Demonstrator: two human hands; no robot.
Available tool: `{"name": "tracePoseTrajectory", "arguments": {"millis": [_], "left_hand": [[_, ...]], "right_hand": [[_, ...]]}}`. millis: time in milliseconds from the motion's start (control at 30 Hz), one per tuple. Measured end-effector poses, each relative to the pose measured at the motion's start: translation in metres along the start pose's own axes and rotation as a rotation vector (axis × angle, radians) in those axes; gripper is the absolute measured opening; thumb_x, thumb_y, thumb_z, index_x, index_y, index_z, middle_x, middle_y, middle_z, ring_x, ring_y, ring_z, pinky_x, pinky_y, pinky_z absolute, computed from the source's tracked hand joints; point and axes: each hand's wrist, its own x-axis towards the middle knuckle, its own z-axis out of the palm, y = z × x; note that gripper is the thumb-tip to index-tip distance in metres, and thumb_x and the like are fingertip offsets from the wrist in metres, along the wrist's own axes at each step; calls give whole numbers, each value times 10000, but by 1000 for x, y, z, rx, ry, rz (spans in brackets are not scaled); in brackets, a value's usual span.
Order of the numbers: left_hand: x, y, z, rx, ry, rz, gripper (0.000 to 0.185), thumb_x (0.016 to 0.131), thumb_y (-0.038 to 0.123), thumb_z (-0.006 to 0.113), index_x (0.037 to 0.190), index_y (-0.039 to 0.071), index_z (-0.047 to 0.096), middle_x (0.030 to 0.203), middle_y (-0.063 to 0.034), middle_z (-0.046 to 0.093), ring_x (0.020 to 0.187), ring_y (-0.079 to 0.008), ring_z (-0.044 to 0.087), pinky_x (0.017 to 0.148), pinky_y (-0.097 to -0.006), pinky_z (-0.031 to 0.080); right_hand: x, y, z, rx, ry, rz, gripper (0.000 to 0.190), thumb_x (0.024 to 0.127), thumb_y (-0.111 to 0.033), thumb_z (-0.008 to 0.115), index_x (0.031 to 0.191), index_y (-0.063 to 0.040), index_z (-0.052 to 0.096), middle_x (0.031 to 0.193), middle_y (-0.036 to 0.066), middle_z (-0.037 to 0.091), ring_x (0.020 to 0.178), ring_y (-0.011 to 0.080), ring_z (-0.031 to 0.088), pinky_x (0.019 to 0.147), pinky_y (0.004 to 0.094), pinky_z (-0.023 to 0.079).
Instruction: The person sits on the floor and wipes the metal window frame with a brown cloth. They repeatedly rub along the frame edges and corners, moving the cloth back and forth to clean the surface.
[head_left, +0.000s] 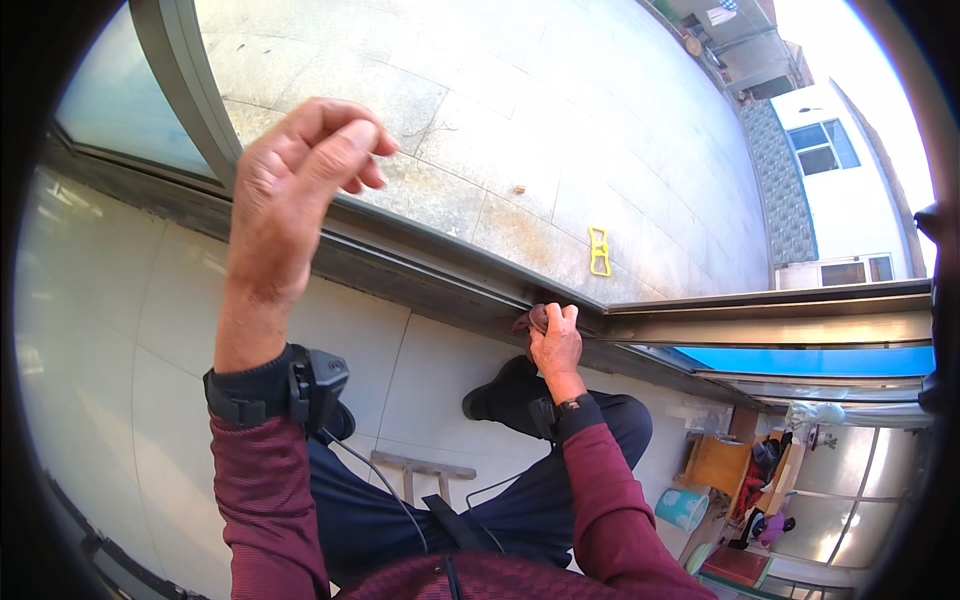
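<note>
A brown cloth is bunched in my right hand, pressed onto the dark metal sliding-door track close to its right corner. Above the left stretch of that track, my left hand is raised with loosely bent fingers and nothing visible in it. A vertical metal frame with a glass pane stands to its left. At the right, another metal frame meets the track near the cloth.
Outside, a yellow plastic piece and a small brown bit lie on the paving. A low wooden stool shows between my legs. A blue patterned bin and a wooden chair stand on the indoor tiles at right.
</note>
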Motion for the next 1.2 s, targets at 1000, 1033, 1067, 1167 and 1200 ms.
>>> {"name": "tracePoseTrajectory", "arguments": {"millis": [1000,1033,1067,1167,1200], "left_hand": [[-82,78,139,-493,-475,673,225,937,170,680,1046,23,812,1056,-120,785,663,-172,672,546,-295,459],[-81,78,138,-495,-484,676,229,931,174,686,1045,24,816,1059,-122,789,663,-170,677,547,-294,460],[-80,77,139,-493,-474,686,236,933,183,688,1045,24,821,1057,-123,793,661,-168,680,546,-296,461],[-72,70,117,-327,-564,544,201,948,113,701,1106,27,790,972,-127,797,642,-179,687,561,-279,501],[-67,63,109,-277,-585,535,195,952,118,715,1109,24,781,938,-137,798,631,-188,691,564,-272,514]], "right_hand": [[1,4,7,53,12,10,334,839,-115,821,1082,-153,594,1136,171,517,937,461,688,731,564,566],[1,4,7,49,-1,30,332,840,-114,821,1081,-154,595,1135,169,519,938,461,689,733,563,567],[1,3,7,65,22,14,335,838,-110,821,1081,-153,595,1135,169,518,941,461,688,737,562,567],[-1,3,6,93,52,4,342,828,-106,824,1080,-147,594,1128,171,524,941,466,680,742,561,563],[-2,4,6,105,69,-9,346,823,-110,826,1077,-142,593,1122,172,530,934,473,673,739,564,557]]}}
